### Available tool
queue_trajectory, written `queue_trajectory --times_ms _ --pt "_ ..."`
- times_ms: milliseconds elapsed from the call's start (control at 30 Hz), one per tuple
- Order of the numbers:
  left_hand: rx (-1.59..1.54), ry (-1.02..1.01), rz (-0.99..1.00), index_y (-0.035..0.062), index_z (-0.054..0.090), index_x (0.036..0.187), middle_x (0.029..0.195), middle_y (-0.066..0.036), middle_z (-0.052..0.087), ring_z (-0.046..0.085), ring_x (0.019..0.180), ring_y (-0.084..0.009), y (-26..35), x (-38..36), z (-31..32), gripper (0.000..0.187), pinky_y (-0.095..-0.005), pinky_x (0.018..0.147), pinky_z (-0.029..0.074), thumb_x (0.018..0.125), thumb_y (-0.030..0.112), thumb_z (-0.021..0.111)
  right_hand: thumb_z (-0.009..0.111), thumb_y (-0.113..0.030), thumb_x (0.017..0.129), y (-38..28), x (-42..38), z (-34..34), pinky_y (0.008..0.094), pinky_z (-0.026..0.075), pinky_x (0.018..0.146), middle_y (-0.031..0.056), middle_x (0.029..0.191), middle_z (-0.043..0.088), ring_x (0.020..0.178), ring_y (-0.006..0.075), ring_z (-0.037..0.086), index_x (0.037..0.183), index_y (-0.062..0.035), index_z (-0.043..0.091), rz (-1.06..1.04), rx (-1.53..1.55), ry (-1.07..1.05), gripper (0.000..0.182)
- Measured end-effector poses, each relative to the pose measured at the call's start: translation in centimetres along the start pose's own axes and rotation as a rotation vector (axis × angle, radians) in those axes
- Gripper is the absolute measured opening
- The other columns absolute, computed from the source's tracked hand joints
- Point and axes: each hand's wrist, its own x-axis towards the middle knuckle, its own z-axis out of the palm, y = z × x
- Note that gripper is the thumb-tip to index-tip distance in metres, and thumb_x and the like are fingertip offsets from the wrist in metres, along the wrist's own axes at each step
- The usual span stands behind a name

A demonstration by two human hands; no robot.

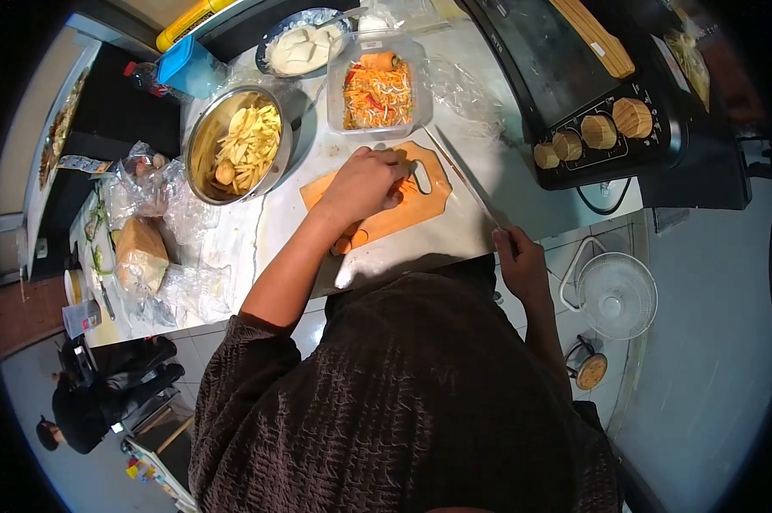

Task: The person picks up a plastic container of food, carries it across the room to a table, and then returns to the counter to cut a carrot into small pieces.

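Note:
My left hand (370, 184) is on the wooden cutting board (428, 201), its fingers curled down. Orange carrot strips (410, 186) show at its fingertips; what lies under the palm is hidden. A few carrot pieces (351, 241) rest at the board's near edge, below my wrist. In my right hand (520, 256), at the counter's front edge, is the handle of a long knife (464, 178). Its blade slants up and left, just right of the board. Beyond the board stands a clear plastic container (371, 132) with shredded carrot, white strands and red bits.
A steel bowl (196, 141) of cut pale yellow strips stands left, near plastic bags and a wrapped block (142, 255). At the back is a plate of white pieces (300, 51). A black toaster oven (608, 137) is at right. Below it, a white basket (617, 295). A person (95, 402) is lower left.

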Motion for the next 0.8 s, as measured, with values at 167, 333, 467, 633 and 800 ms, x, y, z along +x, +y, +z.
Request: queue_trajectory --times_ms 167,333,467,633,800 --pt "0.053 -0.022 0.037 0.0051 0.064 0.085 0.085 -0.010 0.062 0.061 0.084 -0.0279 -0.6 0.6 0.1 0.021 -0.0368 0.081 0.046 0.066 0.013 0.069 0.058 -0.032 0.094 -1.0 -0.1 0.0 0.0334 0.042 0.055 0.0150 0.062 0.059 0.054 0.0200 0.055 0.092 0.0010 0.064 0.038 -0.005 -0.019 0.033" --pt "0.031 0.045 0.069 0.0032 0.064 0.084 0.080 -0.012 0.060 0.059 0.080 -0.0293 -0.4 0.5 0.1 0.020 -0.0381 0.081 0.045 0.068 0.014 0.066 0.058 -0.031 0.094 -1.1 0.4 -0.3 0.0332 0.041 0.054 0.0133 0.061 0.056 0.053 0.0180 0.052 0.091 0.0019 0.063 0.041 -0.002 -0.038 0.033" --pt "0.012 0.058 0.055 0.0029 0.064 0.083 0.080 -0.012 0.060 0.059 0.080 -0.0293 -0.4 0.4 0.0 0.019 -0.0379 0.081 0.045 0.067 0.014 0.065 0.058 -0.028 0.095 -0.9 0.5 -0.3 0.0298 0.036 0.052 0.0067 0.059 0.050 0.054 0.0117 0.044 0.090 0.0014 0.062 -0.006 0.042 0.003 0.030" --pt "-0.050 0.083 0.030 0.0025 0.064 0.082 0.079 -0.012 0.062 0.060 0.078 -0.0292 -0.6 0.1 -0.1 0.017 -0.0372 0.080 0.045 0.067 0.012 0.065 0.057 -0.026 0.096 -1.2 0.4 -0.3 0.0273 0.031 0.051 0.0014 0.057 0.045 0.056 0.0063 0.037 0.087 0.0017 0.060 0.008 0.082 0.026 0.030" --pt "-0.237 0.043 -0.056 0.0015 0.066 0.085 0.081 -0.012 0.064 0.062 0.077 -0.0284 -0.5 -0.2 -2.0 0.019 -0.0368 0.077 0.048 0.067 0.008 0.069 0.058 -0.029 0.094 -1.0 0.3 -0.4 0.0302 0.036 0.050 0.0073 0.057 0.052 0.052 0.0117 0.044 0.092 0.0023 0.063 0.052 0.055 0.007 0.032"
